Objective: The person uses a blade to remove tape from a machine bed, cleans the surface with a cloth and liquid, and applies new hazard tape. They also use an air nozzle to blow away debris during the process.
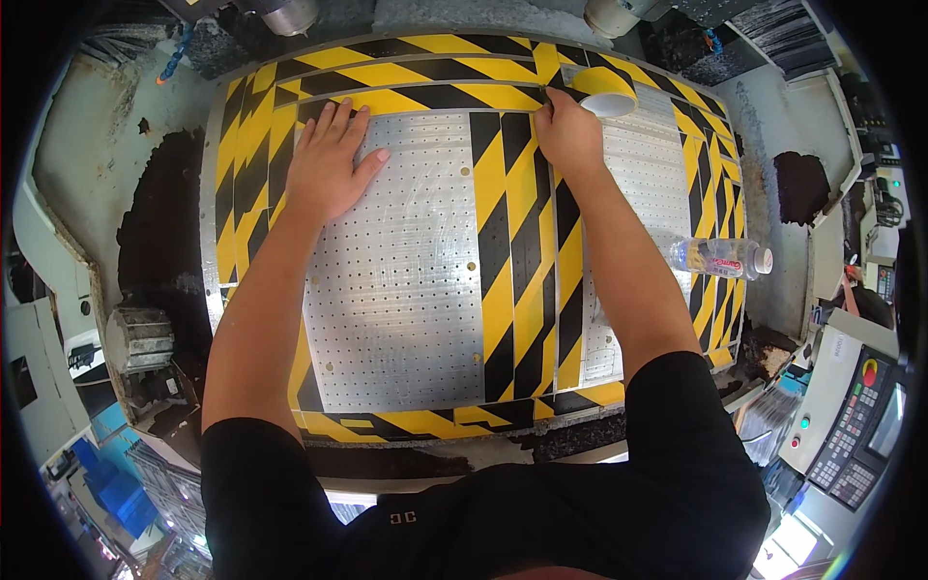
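Observation:
My left hand (335,159) lies flat, fingers spread, on a strip of yellow-and-black striped tape (425,98) along the far side of a perforated metal plate (396,261). At the right end of that strip is my right hand (572,133), its fingers closed and pressed down by a vertical band of the same tape. Whatever it grips is hidden by the fingers. Just beyond it, to the right, a roll of the striped tape (607,93) rests tilted on the plate, showing its white core.
Striped tape borders the plate. A clear bottle with a white cap (720,258) lies on its side at the plate's right. Two machine spindles (292,16) hang at the far edge. A control panel (855,416) stands at right, a grey metal block (140,338) at left.

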Demonstrator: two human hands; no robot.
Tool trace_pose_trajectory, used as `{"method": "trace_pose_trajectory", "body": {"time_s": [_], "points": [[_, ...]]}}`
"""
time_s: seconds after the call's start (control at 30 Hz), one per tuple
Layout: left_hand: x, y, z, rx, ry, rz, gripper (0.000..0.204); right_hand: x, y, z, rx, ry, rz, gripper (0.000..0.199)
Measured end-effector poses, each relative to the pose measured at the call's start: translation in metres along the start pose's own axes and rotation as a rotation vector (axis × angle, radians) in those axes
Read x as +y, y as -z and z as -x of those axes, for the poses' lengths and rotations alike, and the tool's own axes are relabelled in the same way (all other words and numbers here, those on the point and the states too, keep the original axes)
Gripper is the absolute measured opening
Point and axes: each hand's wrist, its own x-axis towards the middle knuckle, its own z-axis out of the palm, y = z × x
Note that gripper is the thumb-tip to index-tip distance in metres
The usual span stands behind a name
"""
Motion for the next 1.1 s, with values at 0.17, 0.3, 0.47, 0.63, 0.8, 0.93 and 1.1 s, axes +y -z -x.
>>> {"method": "trace_pose_trajectory", "body": {"time_s": [0.17,0.3,0.47,0.63,0.8,0.93,1.1], "points": [[0.0,-0.001,-0.002,0.01,-0.01,-0.006,0.068,-0.001,0.014,-0.01,-0.102,0.005,0.041,0.033],[-0.002,0.001,0.001,-0.015,0.004,-0.019,0.07,-0.007,0.022,0.026,-0.175,-0.001,0.06,0.032],[0.006,0.003,-0.003,-0.009,0.003,-0.045,0.07,-0.012,0.05,0.047,-0.113,-0.039,-0.039,0.034],[-0.005,-0.002,0.002,0.078,0.047,-0.026,0.069,-0.034,0.089,0.027,-0.358,0.039,0.073,0.037],[0.006,0.004,-0.006,0.005,0.029,-0.007,0.07,0.037,0.102,-0.036,-0.086,0.096,0.572,0.047],[0.004,0.009,-0.003,-0.004,0.013,-0.001,0.069,0.033,0.114,-0.039,-0.009,0.045,0.462,0.031],[-0.004,0.008,0.004,0.047,-0.007,0.077,0.068,0.018,0.16,0.053,-0.174,-0.129,0.308,0.028]]}}
